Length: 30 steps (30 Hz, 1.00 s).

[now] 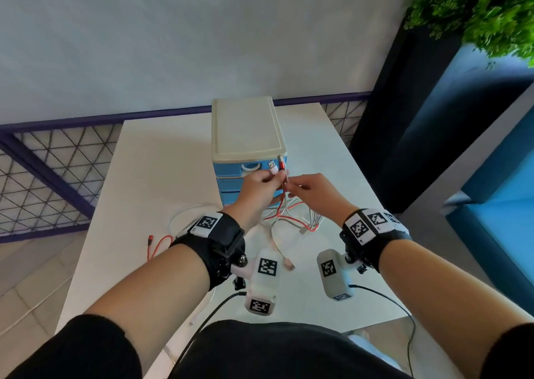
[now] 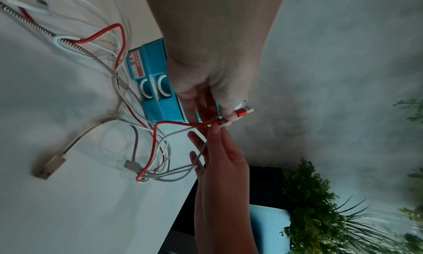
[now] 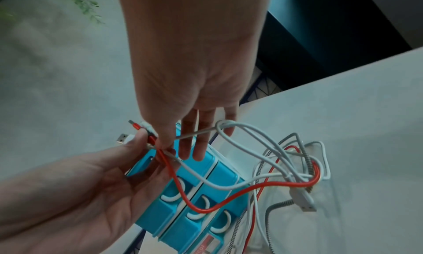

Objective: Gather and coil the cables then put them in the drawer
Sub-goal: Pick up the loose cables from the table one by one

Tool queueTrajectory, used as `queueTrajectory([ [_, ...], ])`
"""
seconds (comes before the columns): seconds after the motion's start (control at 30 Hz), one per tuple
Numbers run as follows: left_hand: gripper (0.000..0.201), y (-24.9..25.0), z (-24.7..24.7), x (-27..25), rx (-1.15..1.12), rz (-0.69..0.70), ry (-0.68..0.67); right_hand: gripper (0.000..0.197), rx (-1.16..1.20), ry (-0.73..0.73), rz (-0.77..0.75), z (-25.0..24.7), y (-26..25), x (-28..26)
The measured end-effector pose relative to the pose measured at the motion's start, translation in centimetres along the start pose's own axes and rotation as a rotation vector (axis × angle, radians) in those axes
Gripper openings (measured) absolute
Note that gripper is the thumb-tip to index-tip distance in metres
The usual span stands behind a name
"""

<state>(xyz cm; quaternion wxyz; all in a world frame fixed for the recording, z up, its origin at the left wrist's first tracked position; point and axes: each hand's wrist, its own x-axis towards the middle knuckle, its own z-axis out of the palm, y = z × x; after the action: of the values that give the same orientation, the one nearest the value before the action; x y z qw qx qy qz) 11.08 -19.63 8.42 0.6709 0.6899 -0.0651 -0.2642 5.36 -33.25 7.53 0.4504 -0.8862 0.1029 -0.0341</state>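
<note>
We are in the gathering step, right in front of the blue drawer unit [image 1: 249, 147], and nothing is coiled yet. Starting on the left of the unit: a red cable end [image 1: 150, 241] lies loose on the white surface [image 1: 161, 159], well out from the unit's front, with white loops beside it.

Moving in, our left hand [image 1: 255, 189] has its grip clenched on the plug ends: the white USB plug [image 1: 272, 166] and the red plug [image 1: 281, 165] stand side by side above the fingers, pointing up and away toward the top drawer [image 1: 231, 169]. Their long axes run nearly upright, and the cords drop straight down from the pinch.

Just to the right, our right hand [image 1: 310, 193] meets the left one, thumb and forefinger pinching the strands just below that grip; the right wrist view shows the other fingers [image 3: 199, 142] spread straight with a white cable [image 3: 242, 131] looped over them.

Below both hands, the tangle of cables [image 1: 291, 219] trails down to the surface in front of the unit's lowest drawer: red, white and a braided silver one, crossing each other.

Next, we reckon the right hand should slide down the bundle, straightening strands, before any winding starts. All three drawers look closed, so one still needs opening. The crossed loops could snag if we pull hard.
</note>
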Motion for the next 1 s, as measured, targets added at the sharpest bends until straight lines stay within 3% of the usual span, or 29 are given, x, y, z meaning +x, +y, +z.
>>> queueTrajectory([
  [0.03, 0.015, 0.0, 0.2, -0.1, 0.018, 0.006, 0.011, 0.016, -0.026, -0.019, 0.002, -0.1, -0.2, -0.1],
  [0.13, 0.013, -0.1, 0.6, -0.1, 0.148, 0.070, 0.077, 0.040, -0.137, -0.098, 0.014, -0.9, -1.2, -0.2],
  [0.27, 0.019, -0.2, 0.6, 0.1, 0.273, 0.146, 0.093, 0.024, -0.147, -0.178, 0.108, -3.3, -2.6, -0.2],
  [0.47, 0.024, -0.1, 1.1, 0.0, 0.208, 0.183, 0.015, 0.030, -0.761, -0.567, 0.083, -3.7, -2.9, -0.1],
  [0.67, 0.019, -0.3, 1.1, 0.6, 0.232, 0.220, 0.012, 0.016, -0.797, -0.556, 0.021, -3.0, -2.1, 0.5],
  [0.9, 0.025, -0.5, -0.1, 1.2, 0.312, 0.237, 0.041, 0.025, -0.467, -0.483, 0.066, -3.9, -2.0, 0.4],
  [1.0, 0.017, 0.0, -0.9, 1.5, 0.368, 0.232, 0.079, 0.038, -0.532, -0.390, -0.011, -3.7, -1.7, 0.0],
])
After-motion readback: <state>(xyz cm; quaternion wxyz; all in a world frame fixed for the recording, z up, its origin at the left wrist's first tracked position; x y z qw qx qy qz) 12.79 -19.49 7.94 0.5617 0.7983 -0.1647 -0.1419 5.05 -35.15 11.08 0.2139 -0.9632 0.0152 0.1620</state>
